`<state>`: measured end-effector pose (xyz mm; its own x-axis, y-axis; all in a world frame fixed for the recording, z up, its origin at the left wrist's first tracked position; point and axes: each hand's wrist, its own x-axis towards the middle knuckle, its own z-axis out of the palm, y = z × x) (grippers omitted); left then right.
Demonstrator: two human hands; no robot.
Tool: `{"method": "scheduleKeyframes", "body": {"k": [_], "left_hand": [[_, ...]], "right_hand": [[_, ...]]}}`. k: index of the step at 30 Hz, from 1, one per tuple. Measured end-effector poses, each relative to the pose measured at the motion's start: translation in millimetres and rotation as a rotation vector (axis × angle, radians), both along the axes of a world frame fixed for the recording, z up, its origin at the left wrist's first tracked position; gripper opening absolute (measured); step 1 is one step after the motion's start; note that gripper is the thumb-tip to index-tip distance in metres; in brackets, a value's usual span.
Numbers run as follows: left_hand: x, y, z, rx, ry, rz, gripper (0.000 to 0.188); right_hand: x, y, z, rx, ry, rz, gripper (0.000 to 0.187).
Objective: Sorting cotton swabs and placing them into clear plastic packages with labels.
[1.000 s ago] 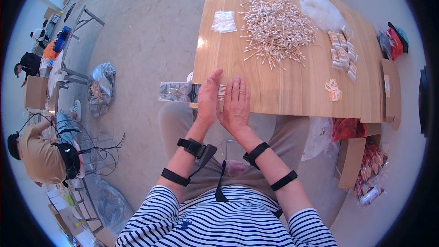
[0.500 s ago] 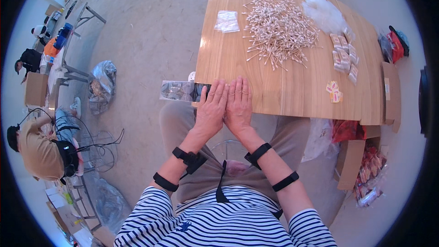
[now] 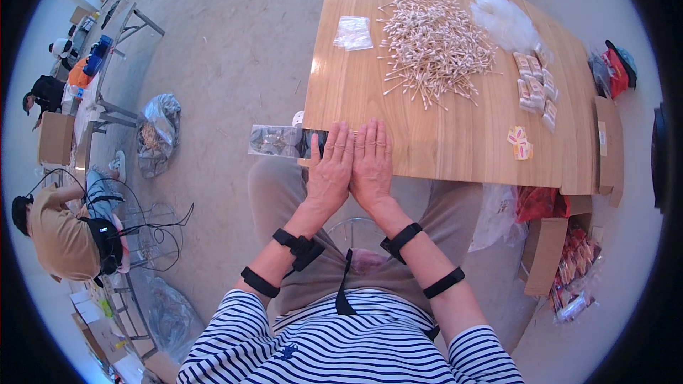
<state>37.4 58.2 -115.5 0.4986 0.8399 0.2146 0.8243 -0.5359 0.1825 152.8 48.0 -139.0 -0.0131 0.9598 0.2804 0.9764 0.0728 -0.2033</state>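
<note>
Side by side at the near edge of the wooden table (image 3: 455,146), my left hand (image 3: 329,171) and my right hand (image 3: 371,163) lie flat, palms down, their thumb sides touching. Both are open, fingers stretched forward, and no held thing shows. By my left thumb and fingers is a dark item (image 3: 310,144) at the table's corner, partly covered by the hand. Left of it a clear plastic pack (image 3: 273,140) sticks out past the edge. Farther on lie a big pile of cotton swabs (image 3: 434,46) and a stack of clear plastic bags (image 3: 353,33).
On the table's right are loose clear bags (image 3: 504,18), several filled swab packs (image 3: 535,85) and small printed cards (image 3: 520,144). An open cardboard box (image 3: 544,256) stands below the right edge. Leftward, a person (image 3: 67,238) sits near cables; a plastic sack (image 3: 158,135) rests on the floor.
My hands stay almost in place; the left forearm and wrist have shifted very slightly to the right. Nothing on the table has moved.
</note>
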Motion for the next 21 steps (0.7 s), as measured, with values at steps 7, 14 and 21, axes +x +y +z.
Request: {"method": "scheduleKeyframes", "body": {"k": [7, 14, 21], "left_hand": [[1.8, 1.6, -4.3, 0.006, 0.130, 0.006, 0.075], [4.5, -0.3, -2.7, 0.044, 0.175, 0.045, 0.076], [6.2, -0.5, -3.3, 0.031, 0.144, 0.034, 0.075]], "right_hand": [[15.7, -8.6, 11.4, -0.065, 0.156, -0.025, 0.086], [43.8, -36.7, 20.7, -0.169, 0.055, -0.094, 0.112], [28.7, -32.9, 21.2, -0.229, 0.026, -0.139, 0.111]]}}
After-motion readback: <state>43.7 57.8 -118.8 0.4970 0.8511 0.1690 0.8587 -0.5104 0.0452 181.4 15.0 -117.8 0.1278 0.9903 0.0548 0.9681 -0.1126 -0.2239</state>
